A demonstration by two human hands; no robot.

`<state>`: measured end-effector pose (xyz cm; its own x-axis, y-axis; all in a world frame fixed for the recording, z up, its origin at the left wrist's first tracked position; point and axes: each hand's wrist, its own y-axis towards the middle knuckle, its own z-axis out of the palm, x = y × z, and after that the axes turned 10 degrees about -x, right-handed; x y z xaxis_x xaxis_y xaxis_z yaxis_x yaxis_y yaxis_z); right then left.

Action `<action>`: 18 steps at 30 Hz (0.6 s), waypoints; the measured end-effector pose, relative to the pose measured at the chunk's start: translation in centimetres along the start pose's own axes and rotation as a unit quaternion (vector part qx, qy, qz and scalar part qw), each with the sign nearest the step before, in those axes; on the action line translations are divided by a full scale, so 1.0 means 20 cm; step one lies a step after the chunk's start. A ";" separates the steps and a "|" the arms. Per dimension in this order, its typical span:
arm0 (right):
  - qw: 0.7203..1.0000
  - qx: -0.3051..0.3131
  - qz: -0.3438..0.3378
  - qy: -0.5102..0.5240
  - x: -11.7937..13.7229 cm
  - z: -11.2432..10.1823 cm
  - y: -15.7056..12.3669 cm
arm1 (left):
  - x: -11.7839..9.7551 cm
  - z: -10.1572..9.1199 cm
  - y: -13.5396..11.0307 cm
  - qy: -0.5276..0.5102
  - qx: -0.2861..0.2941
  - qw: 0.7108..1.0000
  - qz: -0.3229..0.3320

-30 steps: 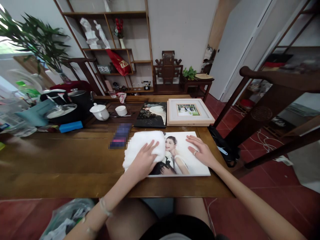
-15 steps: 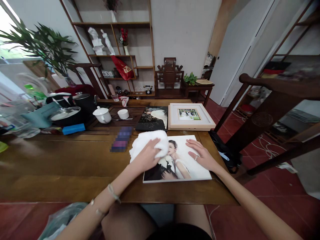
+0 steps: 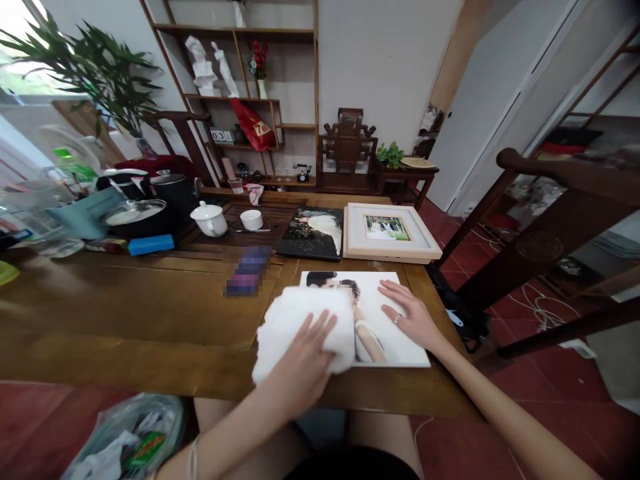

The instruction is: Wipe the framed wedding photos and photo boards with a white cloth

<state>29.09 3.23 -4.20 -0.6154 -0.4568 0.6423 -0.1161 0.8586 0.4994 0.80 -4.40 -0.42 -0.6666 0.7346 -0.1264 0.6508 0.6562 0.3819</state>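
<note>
A large photo print (image 3: 385, 300) of a couple lies flat near the front edge of the wooden table (image 3: 125, 313). My left hand (image 3: 305, 360) presses a white cloth (image 3: 295, 320) onto the print's near left part, fingers spread flat over the cloth. My right hand (image 3: 413, 317), with a ring on one finger, rests flat and open on the print's right side, holding it down.
Behind the print lie a dark photo (image 3: 313, 232) and a white framed picture (image 3: 390, 231). A teapot (image 3: 210, 219), cup (image 3: 251, 219), pots (image 3: 135, 217) and a blue block (image 3: 150, 244) stand at the left. A wooden chair (image 3: 555, 220) is at the right, a plastic bag (image 3: 125, 443) below.
My left hand has drawn the cloth from the print's upper left down toward the near edge, uncovering the faces. My right hand has stayed on the print's right side.
</note>
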 end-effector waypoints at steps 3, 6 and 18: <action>1.000 0.013 -0.001 0.000 0.01 0.00 0.00 | -0.16 -0.01 -0.11 -0.012 -0.010 0.999 0.039; 1.000 0.017 -0.006 -0.004 0.00 0.00 0.01 | -0.16 -0.01 -0.09 -0.001 -0.001 0.999 0.035; 0.999 0.009 -0.038 -0.018 -0.02 0.02 0.00 | 0.40 0.06 0.48 0.158 0.058 0.985 -0.032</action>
<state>28.94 3.58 -4.70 -0.6324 -0.5129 0.5805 -0.1786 0.8257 0.5351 2.15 8.00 1.03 -0.7758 0.6125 0.1519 0.6285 0.7284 0.2729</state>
